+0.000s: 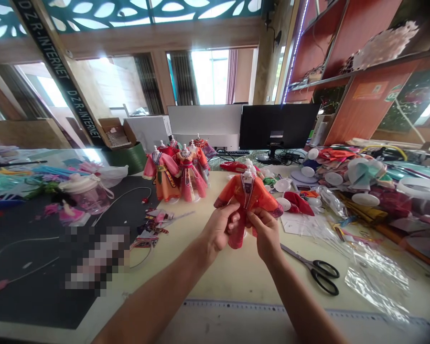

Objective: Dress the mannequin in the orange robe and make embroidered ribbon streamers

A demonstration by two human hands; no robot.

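Note:
An orange-red doll dress with wide sleeves hangs on a small white mannequin stand, upright over the table. At its left front, my left hand is closed, thumb and fingers pinching the cloth near the waist. My right hand pinches the right front edge of the same dress at about the same height. The hands and cloth hide most of the stand's lower part. Black-handled scissors lie right of my right forearm. Several finished-looking doll dresses on similar stands are grouped at the back left.
Fabric scraps and white round bases crowd the right side, beside crumpled clear plastic. A ruler strip runs along the front. Patterned trims lie left. Monitors stand behind; a lidded plastic jar is at left.

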